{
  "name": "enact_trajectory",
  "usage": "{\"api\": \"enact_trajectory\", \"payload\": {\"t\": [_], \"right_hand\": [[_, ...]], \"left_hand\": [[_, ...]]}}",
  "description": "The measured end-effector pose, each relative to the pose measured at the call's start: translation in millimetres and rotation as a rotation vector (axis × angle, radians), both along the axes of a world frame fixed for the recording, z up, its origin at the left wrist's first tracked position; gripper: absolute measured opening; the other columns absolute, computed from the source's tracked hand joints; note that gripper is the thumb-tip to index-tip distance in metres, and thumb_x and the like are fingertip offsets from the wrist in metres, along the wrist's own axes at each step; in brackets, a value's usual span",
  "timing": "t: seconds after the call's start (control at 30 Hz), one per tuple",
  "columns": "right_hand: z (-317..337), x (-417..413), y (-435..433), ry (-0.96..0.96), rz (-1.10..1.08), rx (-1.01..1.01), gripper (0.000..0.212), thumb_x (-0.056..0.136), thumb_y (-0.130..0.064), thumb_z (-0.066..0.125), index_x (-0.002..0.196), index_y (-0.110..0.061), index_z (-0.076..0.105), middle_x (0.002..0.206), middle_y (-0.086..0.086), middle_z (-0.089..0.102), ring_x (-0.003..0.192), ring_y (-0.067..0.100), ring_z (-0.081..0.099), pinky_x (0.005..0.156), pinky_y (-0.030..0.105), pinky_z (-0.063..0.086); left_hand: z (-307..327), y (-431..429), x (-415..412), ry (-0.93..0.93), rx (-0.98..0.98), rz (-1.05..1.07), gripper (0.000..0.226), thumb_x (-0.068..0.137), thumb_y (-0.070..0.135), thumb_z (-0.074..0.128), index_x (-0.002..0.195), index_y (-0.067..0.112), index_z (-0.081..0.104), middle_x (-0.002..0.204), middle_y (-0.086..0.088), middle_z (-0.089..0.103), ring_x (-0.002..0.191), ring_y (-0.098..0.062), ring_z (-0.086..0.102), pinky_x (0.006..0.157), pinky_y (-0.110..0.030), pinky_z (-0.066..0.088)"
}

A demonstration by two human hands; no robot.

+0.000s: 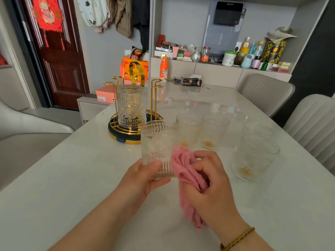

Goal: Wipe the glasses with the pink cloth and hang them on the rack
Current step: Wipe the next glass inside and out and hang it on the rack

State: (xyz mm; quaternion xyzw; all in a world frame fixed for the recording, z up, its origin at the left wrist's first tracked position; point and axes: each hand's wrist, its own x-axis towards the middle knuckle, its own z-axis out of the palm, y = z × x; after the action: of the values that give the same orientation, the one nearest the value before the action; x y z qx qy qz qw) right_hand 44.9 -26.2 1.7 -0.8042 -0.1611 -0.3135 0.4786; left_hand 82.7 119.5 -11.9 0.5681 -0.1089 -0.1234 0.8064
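Most of the lower frame is filled by a pale, glossy tabletop (72, 178). Its left edge is seen running diagonally from the lower left up toward the centre, and its right edge slants down to the right border. Open surface is seen at the lower left and along the bottom, beneath both forearms. A beaded bracelet (237, 239) is worn on the right wrist.

At lower centre a ribbed glass (157, 147) is held upright by the left hand (143, 176), with fingers and thumb curled round its base. A pink cloth (184, 169) is gripped in the curled fingers of the right hand (212, 182) and pressed against the right side of that glass. The cloth's tail is seen hanging below the palm.

Just beyond, four more glasses are stood upright on the tabletop. A centre glass (188, 129) is set just beside a second centre glass (214, 131). A near right glass (255, 156) and a far right glass (258, 129) are placed close to the right edge.

To the left of these, a gold-wire rack (117, 132) on a dark round base is set near the left edge. One hung glass (131, 105) is carried upside down on it, and the other gold posts are seen bare.

Farther back, a tissue pack (192, 82) and an orange bottle (164, 69) are stood at the far end. Two padded chairs (264, 91) are drawn up along the right edge. A cluttered shelf (217, 67) is seen behind, and a dark red door (61, 60) at the upper left.
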Motion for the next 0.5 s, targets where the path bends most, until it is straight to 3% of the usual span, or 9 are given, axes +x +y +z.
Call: {"api": "enact_trajectory", "payload": {"t": [0.13,0.23,0.33,0.4,0.5], "right_hand": [[6.7,0.1,-5.3,-0.105,-0.082,0.050,0.007,0.065,-0.026,0.052,0.070,-0.028,0.048,0.102,-0.015,0.045,0.091,-0.018,0.046,0.071,-0.003,0.035],[8.6,1.4,-8.1,0.024,-0.082,0.239,0.011,0.067,-0.030,0.059,0.068,-0.030,0.048,0.100,-0.017,0.051,0.090,-0.013,0.050,0.074,0.002,0.039],[6.5,5.5,-10.2,0.240,-0.019,0.385,0.018,0.082,-0.013,0.061,0.071,-0.024,0.054,0.081,-0.006,0.059,0.068,-0.003,0.055,0.061,0.010,0.044],[5.2,7.3,-7.9,0.343,0.009,0.427,0.020,0.081,-0.003,0.059,0.069,-0.017,0.053,0.067,-0.003,0.055,0.054,-0.003,0.050,0.051,0.009,0.041],[2.7,7.4,-4.1,0.431,0.039,0.489,0.019,0.080,-0.003,0.060,0.069,-0.015,0.052,0.063,-0.004,0.053,0.049,-0.004,0.049,0.049,0.010,0.042]], "left_hand": [[-0.6,-2.8,-6.4,-0.074,0.181,-0.042,0.079,0.043,0.041,0.068,0.116,0.014,0.055,0.110,-0.008,0.069,0.103,-0.024,0.065,0.094,-0.043,0.049],[-1.2,-2.1,-7.9,-0.071,0.199,-0.063,0.085,0.038,0.041,0.074,0.117,0.016,0.054,0.112,-0.007,0.068,0.106,-0.025,0.063,0.097,-0.048,0.046],[1.0,-0.7,-7.3,-0.063,0.108,-0.082,0.108,0.026,0.057,0.084,0.119,0.010,0.053,0.110,-0.008,0.069,0.101,-0.024,0.066,0.088,-0.037,0.053],[3.4,-0.4,-7.4,-0.060,0.063,-0.082,0.110,0.030,0.062,0.082,0.121,0.008,0.052,0.111,-0.008,0.069,0.102,-0.023,0.066,0.083,-0.031,0.055],[3.6,1.0,-6.9,-0.072,0.054,-0.085,0.105,0.037,0.062,0.081,0.124,0.012,0.050,0.114,-0.005,0.068,0.104,-0.019,0.064,0.080,-0.025,0.053]]}}
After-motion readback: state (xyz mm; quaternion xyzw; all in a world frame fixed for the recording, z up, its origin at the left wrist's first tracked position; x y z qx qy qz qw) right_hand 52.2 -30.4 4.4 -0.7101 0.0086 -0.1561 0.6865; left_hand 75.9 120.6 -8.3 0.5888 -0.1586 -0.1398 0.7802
